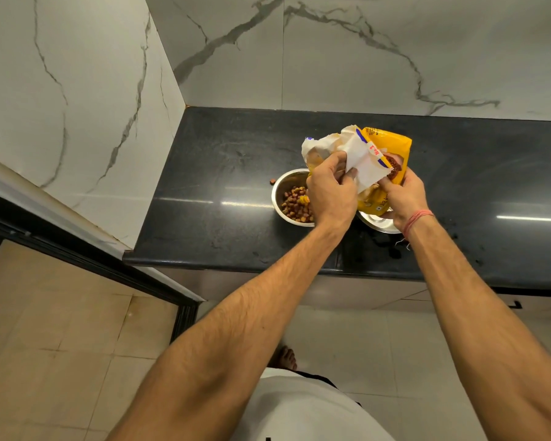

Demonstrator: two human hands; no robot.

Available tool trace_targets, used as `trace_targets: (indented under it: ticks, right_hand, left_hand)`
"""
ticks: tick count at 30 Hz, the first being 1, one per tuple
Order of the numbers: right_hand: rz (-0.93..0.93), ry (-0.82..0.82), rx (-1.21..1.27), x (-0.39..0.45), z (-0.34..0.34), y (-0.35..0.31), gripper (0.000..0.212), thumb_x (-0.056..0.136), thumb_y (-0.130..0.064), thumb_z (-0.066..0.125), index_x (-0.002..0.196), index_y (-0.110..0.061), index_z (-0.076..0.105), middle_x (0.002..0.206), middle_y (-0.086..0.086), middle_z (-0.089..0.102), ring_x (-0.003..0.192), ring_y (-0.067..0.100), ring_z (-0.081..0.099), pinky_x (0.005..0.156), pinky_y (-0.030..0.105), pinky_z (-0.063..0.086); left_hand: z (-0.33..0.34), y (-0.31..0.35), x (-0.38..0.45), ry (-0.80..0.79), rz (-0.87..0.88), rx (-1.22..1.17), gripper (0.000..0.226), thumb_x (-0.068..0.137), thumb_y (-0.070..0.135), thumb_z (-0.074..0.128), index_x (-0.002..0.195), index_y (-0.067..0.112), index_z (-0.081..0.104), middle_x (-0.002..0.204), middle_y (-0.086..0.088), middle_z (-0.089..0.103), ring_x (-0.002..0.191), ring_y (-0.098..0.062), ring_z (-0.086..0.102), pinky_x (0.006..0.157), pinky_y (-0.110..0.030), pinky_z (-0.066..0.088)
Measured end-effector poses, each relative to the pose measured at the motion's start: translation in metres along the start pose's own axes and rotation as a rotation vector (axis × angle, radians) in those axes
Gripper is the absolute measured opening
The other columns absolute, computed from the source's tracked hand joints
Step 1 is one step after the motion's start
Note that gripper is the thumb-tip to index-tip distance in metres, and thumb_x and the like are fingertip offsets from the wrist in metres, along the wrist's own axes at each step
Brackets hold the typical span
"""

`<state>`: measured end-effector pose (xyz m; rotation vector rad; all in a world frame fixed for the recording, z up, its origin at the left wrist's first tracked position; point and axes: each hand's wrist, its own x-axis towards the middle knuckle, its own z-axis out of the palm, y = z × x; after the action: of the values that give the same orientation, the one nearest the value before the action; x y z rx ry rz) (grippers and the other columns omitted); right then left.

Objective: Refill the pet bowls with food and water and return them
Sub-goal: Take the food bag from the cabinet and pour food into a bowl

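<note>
A yellow and white pet food bag is held above the black counter, its top folded over. My left hand pinches the white folded flap. My right hand grips the bag's lower yellow part. Below the left hand stands a steel bowl with brown kibble in it, partly hidden by my hand. A second steel bowl sits to its right, mostly covered by the bag and my right hand; its contents are hidden.
One loose kibble piece lies on the counter left of the bowl. Marble walls close the counter at the back and left. A dark door frame runs at lower left. Wet patches mark the counter near its front edge.
</note>
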<state>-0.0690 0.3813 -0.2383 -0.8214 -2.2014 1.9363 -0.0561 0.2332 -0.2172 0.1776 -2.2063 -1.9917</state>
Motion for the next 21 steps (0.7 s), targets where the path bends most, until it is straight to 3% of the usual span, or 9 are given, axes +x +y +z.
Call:
trace_targets:
  ticks: [7, 14, 16, 19, 21]
  right_hand:
    - [0.006, -0.006, 0.002, 0.003, 0.003, -0.002, 0.044, 0.103, -0.035, 0.076, 0.144, -0.021, 0.065, 0.134, 0.002, 0.074, 0.124, 0.026, 0.070, 0.105, 0.066, 0.056]
    - [-0.028, 0.038, 0.001, 0.004, 0.010, 0.003, 0.042, 0.102, -0.031, 0.078, 0.141, -0.019, 0.067, 0.130, 0.002, 0.076, 0.121, 0.023, 0.071, 0.105, 0.060, 0.058]
    - [-0.050, 0.050, -0.002, 0.005, 0.011, 0.004, 0.039, 0.102, -0.028, 0.077, 0.139, -0.018, 0.068, 0.127, 0.002, 0.077, 0.119, 0.021, 0.072, 0.106, 0.055, 0.059]
    - [-0.072, 0.071, -0.014, 0.005, 0.012, 0.005, 0.035, 0.103, -0.026, 0.077, 0.136, -0.019, 0.069, 0.126, 0.003, 0.077, 0.119, 0.022, 0.073, 0.107, 0.051, 0.060]
    - [-0.082, 0.088, -0.030, 0.005, 0.013, 0.005, 0.029, 0.103, -0.025, 0.076, 0.131, -0.021, 0.070, 0.124, 0.003, 0.077, 0.118, 0.023, 0.073, 0.107, 0.052, 0.059]
  left_hand:
    - [-0.002, 0.003, 0.003, 0.017, 0.004, -0.003, 0.036, 0.099, 0.004, 0.076, 0.133, 0.011, 0.073, 0.134, -0.006, 0.075, 0.125, -0.022, 0.072, 0.100, -0.039, 0.064]
    - [-0.006, 0.003, 0.006, 0.033, 0.026, -0.005, 0.031, 0.098, 0.003, 0.076, 0.128, 0.012, 0.075, 0.130, -0.005, 0.077, 0.119, -0.012, 0.071, 0.094, -0.026, 0.059]
    - [-0.008, 0.001, 0.007, 0.031, 0.017, -0.015, 0.032, 0.099, 0.004, 0.075, 0.131, 0.012, 0.074, 0.133, -0.006, 0.076, 0.123, -0.018, 0.072, 0.095, -0.027, 0.060]
    - [-0.010, 0.000, 0.009, 0.025, 0.014, -0.019, 0.033, 0.100, 0.006, 0.076, 0.132, 0.012, 0.073, 0.134, -0.005, 0.075, 0.125, -0.020, 0.072, 0.088, -0.014, 0.056]
    - [-0.010, 0.001, 0.009, 0.015, 0.008, -0.027, 0.034, 0.100, 0.005, 0.075, 0.133, 0.012, 0.073, 0.134, -0.005, 0.076, 0.125, -0.020, 0.072, 0.092, -0.019, 0.058]
